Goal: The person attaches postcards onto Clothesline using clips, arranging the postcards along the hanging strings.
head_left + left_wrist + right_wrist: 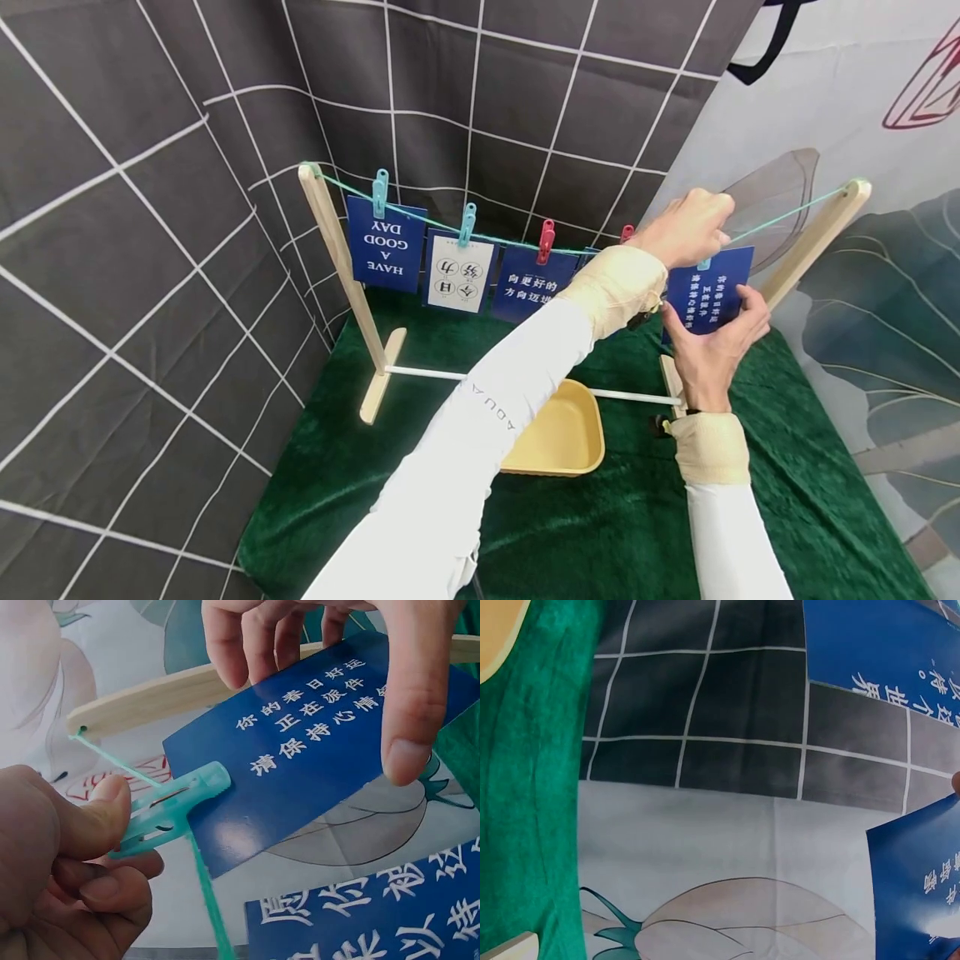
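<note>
A blue card with white Chinese characters [720, 271] is at the right end of the green string [787, 218]. My right hand [708, 346] holds this card from below, thumb on one side and fingers at the other. Above it, my left hand [690, 229] pinches a teal clothespin [176, 810]. In the left wrist view the clothespin's tip lies over the card's edge, right at the string. Only a corner of the card [907, 877] and a bit of fingertip show in the right wrist view.
Several other cards hang from the string, including a white card [459, 271] and a "HAVE A GOOD DAY" card [386, 250]. Wooden posts [345, 267] hold the string. A yellow basin [570, 425] stands on the green cloth [600, 533], partly behind my left sleeve.
</note>
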### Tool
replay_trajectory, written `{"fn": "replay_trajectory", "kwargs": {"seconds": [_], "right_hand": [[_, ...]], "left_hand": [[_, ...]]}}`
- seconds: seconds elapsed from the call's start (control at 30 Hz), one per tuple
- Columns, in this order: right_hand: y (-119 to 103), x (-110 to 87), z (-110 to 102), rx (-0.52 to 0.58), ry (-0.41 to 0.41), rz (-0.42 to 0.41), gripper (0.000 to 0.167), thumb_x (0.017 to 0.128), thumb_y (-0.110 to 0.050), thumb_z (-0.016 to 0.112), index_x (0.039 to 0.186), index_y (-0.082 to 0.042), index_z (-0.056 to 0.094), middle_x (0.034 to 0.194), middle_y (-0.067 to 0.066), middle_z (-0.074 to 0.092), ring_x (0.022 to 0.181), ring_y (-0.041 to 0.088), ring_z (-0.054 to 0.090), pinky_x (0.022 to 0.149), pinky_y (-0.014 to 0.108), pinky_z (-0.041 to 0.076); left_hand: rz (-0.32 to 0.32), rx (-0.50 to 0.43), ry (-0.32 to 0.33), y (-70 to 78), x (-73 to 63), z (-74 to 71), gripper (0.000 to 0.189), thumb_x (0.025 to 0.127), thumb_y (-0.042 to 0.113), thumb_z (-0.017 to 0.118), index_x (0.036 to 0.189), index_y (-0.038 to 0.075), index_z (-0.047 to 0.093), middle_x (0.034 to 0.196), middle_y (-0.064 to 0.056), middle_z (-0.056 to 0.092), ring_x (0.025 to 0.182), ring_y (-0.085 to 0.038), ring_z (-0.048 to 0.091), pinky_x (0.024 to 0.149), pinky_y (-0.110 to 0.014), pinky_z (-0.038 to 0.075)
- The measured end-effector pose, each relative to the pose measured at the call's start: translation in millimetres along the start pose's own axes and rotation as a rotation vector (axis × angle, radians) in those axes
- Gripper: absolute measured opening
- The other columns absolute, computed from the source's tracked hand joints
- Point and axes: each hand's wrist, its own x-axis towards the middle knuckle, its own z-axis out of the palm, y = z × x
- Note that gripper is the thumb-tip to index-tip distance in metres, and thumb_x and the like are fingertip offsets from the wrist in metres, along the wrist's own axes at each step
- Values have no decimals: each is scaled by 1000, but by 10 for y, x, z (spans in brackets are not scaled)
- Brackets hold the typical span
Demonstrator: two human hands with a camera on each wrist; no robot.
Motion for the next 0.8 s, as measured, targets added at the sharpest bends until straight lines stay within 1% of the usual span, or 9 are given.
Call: {"fn": "replay_trajectory", "kwargs": {"seconds": [0.1,0.2,0.3,0.37,0.43,0.5,0.6,0.7,0.8], "right_hand": [[0,0,26,17,13,9,77,62,-31,82,123,-19,37,121,-6,38,115,10,29,98,30,22],[-1,-8,43,13,17,3,76,63,-31,82,123,-18,37,121,-4,39,116,10,30,98,30,22],[-3,-20,52,14,1,29,79,64,-32,81,126,-18,35,125,-3,37,118,10,28,100,30,21],[-8,-29,50,-1,-17,55,84,64,-33,81,130,-20,31,130,-3,33,122,9,25,102,31,18],[-16,-43,39,-20,-28,81,90,64,-34,82,134,-22,26,136,-5,27,125,7,20,105,29,14],[-25,-60,28,-36,-9,63,94,64,-34,82,136,-21,24,140,-1,25,128,8,17,106,28,11],[-61,-103,20,-1,81,-1,86,65,-32,81,131,-12,29,137,6,29,128,12,21,107,28,13],[-126,-173,15,93,161,-64,69,68,-27,77,120,-4,38,126,10,37,122,17,31,102,31,21],[-181,-270,1,169,159,-57,55,72,-22,72,114,-3,42,119,4,41,112,19,37,95,31,26]], "left_hand": [[-3,-6,-9,2,-23,-8,22,93,29,51,111,17,53,100,5,52,92,-8,49,75,-18,36],[-18,-34,-16,-1,-52,-5,23,92,30,52,110,16,53,99,4,52,91,-8,50,75,-18,36],[-51,-93,-16,-5,-80,7,27,91,33,54,112,17,52,103,4,54,93,-7,52,77,-16,38],[-72,-146,-10,-25,-105,13,38,89,37,56,122,18,49,114,4,55,101,-6,53,84,-15,39],[-85,-197,-5,-58,-142,12,53,87,41,56,133,18,41,127,4,51,113,-5,48,92,-15,37],[-84,-230,11,-105,-199,9,66,86,46,56,141,19,31,135,4,45,122,-6,42,97,-17,34],[-67,-233,62,-171,-312,-1,75,85,51,53,146,20,20,141,-1,39,128,-11,36,96,-21,38],[-43,-208,142,-215,-454,1,76,87,52,48,147,21,14,145,-9,30,124,-15,43,88,-22,45],[1,-163,220,-249,-611,27,70,90,50,45,147,20,16,146,-15,24,116,-16,50,84,-21,46]]}}
